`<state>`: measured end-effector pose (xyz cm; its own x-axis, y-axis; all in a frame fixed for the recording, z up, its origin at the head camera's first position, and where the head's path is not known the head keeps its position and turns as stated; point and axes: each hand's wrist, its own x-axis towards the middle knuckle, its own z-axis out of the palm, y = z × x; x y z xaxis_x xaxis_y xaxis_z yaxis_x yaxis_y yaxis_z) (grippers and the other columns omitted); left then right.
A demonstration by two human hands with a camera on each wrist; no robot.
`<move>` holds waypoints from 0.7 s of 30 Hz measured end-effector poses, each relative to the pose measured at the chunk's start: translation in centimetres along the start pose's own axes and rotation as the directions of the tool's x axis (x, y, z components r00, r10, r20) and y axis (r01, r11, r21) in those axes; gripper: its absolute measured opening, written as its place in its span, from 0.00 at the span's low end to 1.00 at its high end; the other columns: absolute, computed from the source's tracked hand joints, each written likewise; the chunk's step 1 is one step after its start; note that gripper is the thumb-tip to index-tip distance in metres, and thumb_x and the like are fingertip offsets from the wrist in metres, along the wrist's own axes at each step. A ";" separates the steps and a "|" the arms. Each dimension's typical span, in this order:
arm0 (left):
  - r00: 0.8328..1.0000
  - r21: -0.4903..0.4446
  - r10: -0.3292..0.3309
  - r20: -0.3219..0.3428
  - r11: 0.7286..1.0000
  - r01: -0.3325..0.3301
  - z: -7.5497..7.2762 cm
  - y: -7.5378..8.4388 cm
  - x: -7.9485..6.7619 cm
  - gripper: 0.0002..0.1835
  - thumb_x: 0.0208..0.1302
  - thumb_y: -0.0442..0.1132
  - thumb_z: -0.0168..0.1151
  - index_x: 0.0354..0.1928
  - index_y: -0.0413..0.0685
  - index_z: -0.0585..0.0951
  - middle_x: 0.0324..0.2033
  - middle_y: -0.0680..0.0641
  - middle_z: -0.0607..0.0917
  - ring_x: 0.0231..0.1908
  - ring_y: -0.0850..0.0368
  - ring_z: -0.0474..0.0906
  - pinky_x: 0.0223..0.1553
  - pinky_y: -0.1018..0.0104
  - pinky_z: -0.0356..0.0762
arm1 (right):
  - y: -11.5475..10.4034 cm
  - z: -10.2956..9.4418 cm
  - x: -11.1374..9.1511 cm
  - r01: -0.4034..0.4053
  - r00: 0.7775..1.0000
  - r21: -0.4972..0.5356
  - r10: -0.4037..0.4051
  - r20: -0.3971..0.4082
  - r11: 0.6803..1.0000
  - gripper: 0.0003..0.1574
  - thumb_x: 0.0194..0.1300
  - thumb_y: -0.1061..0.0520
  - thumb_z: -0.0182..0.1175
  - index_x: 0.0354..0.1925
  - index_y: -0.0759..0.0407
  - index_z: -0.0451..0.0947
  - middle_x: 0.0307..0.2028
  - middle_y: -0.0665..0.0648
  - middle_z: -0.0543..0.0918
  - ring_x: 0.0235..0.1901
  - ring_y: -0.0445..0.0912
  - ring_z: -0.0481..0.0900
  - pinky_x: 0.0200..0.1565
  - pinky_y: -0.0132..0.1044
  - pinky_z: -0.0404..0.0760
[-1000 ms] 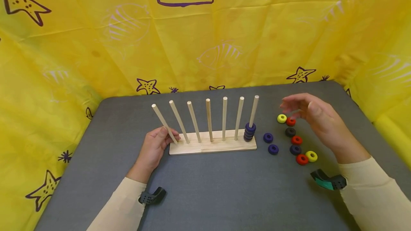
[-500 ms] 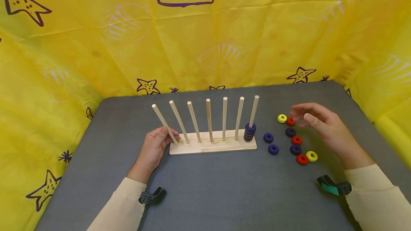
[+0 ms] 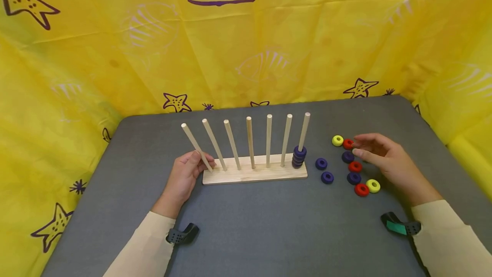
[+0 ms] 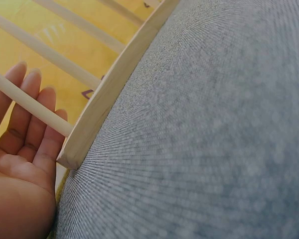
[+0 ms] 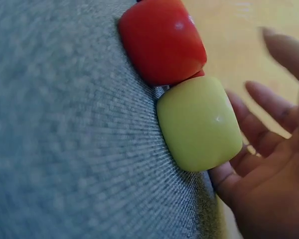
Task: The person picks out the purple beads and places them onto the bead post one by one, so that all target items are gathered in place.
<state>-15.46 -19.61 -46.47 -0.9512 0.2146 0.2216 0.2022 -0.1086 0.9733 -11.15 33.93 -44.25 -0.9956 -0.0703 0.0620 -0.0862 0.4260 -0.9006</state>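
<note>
A wooden stand [image 3: 246, 176] holds a row of several upright pegs, and dark blue rings [image 3: 299, 157] are stacked on its rightmost peg. At the stand's left end my left hand [image 3: 186, 172] reaches its fingers behind the leftmost peg [image 4: 32, 107]; the left wrist view shows them loosely extended. My right hand [image 3: 384, 159] is low over the table beside loose rings, thumb and fingers apart. Its fingertips are right by a dark blue ring [image 3: 347, 157] and a red ring [image 3: 348, 144]. In the right wrist view a yellow ring [image 5: 199, 124] hides part of its fingers.
Two dark blue rings, one nearer the back [image 3: 321, 163] and one nearer the front [image 3: 327, 178], lie right of the stand. More red, blue and yellow rings [image 3: 373, 186] lie farther right. A yellow patterned cloth [image 3: 215, 54] hangs behind the grey table [image 3: 246, 230].
My right hand has come down and toward the front, from above the far rings to beside the dark blue one. My left hand and the stand have stayed put.
</note>
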 end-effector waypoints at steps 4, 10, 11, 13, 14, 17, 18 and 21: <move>1.000 -0.003 0.004 0.005 1.000 -0.004 -0.1 -0.1 0.0 0.31 0.90 0.46 0.49 0.47 0.13 0.78 0.39 0.46 0.90 0.44 0.54 0.88 0.53 0.63 0.84 | 0.8 0.2 0.1 0.001 1.000 -0.042 0.000 0.015 0.999 0.25 0.79 0.56 0.69 0.67 0.63 0.78 0.56 0.56 0.85 0.48 0.42 0.84 0.47 0.27 0.81; 1.000 -0.016 0.013 0.005 1.000 -0.013 0.0 -0.1 0.1 0.32 0.89 0.47 0.50 0.46 0.12 0.78 0.38 0.46 0.90 0.44 0.54 0.89 0.53 0.63 0.84 | 1.3 0.9 0.3 0.027 1.000 -0.194 -0.023 0.021 0.981 0.24 0.76 0.54 0.73 0.64 0.60 0.82 0.57 0.62 0.84 0.47 0.39 0.80 0.44 0.25 0.79; 1.000 -0.015 0.014 0.004 1.000 -0.014 0.0 -0.1 0.1 0.32 0.89 0.47 0.50 0.46 0.12 0.78 0.38 0.46 0.90 0.44 0.54 0.89 0.53 0.63 0.84 | 1.3 1.0 0.4 0.032 0.999 -0.214 -0.028 0.022 0.976 0.24 0.76 0.54 0.73 0.63 0.60 0.82 0.57 0.62 0.84 0.48 0.38 0.79 0.44 0.25 0.78; 1.000 -0.016 0.016 0.004 1.000 -0.016 0.0 -0.1 0.1 0.32 0.89 0.47 0.50 0.46 0.12 0.78 0.38 0.46 0.90 0.44 0.54 0.88 0.53 0.63 0.84 | 1.3 1.2 0.4 0.032 0.999 -0.239 -0.029 0.020 0.970 0.23 0.75 0.53 0.74 0.62 0.60 0.83 0.57 0.62 0.84 0.48 0.38 0.78 0.45 0.24 0.77; 1.000 -0.015 0.016 0.005 1.000 -0.016 0.0 -0.1 0.2 0.32 0.89 0.46 0.50 0.46 0.12 0.78 0.38 0.46 0.90 0.44 0.54 0.88 0.53 0.64 0.84 | 1.2 1.3 0.4 0.032 0.999 -0.248 -0.029 0.017 0.968 0.23 0.75 0.53 0.74 0.62 0.60 0.83 0.57 0.62 0.84 0.48 0.38 0.78 0.45 0.23 0.76; 1.000 -0.012 0.014 0.003 1.000 -0.014 0.0 0.0 0.2 0.32 0.90 0.46 0.50 0.46 0.12 0.78 0.38 0.46 0.90 0.44 0.54 0.88 0.53 0.64 0.84 | 1.1 1.4 0.4 0.030 1.000 -0.257 -0.030 0.006 0.966 0.21 0.75 0.54 0.73 0.61 0.60 0.83 0.56 0.62 0.84 0.48 0.38 0.77 0.45 0.23 0.76; 1.000 -0.012 0.012 0.002 1.000 -0.012 0.0 0.0 0.2 0.32 0.90 0.46 0.50 0.46 0.12 0.78 0.38 0.46 0.90 0.44 0.55 0.88 0.53 0.64 0.84 | 1.2 1.4 0.4 0.032 0.999 -0.259 -0.032 0.004 0.965 0.21 0.75 0.54 0.73 0.61 0.60 0.83 0.56 0.62 0.84 0.48 0.38 0.77 0.45 0.23 0.76; 1.000 -0.013 0.009 0.001 1.000 -0.009 0.1 0.0 0.1 0.32 0.90 0.46 0.49 0.47 0.12 0.77 0.38 0.47 0.90 0.44 0.55 0.89 0.53 0.64 0.84 | 1.2 1.5 0.3 0.042 0.999 -0.260 -0.044 -0.001 0.965 0.20 0.75 0.57 0.73 0.60 0.61 0.84 0.55 0.63 0.84 0.47 0.38 0.77 0.44 0.23 0.76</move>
<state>-15.55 -19.53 -46.40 -0.9492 0.2141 0.2306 0.2079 -0.1233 0.9703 -11.52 33.12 -45.96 -0.9909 -0.0885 0.1017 -0.1347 0.6425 -0.7543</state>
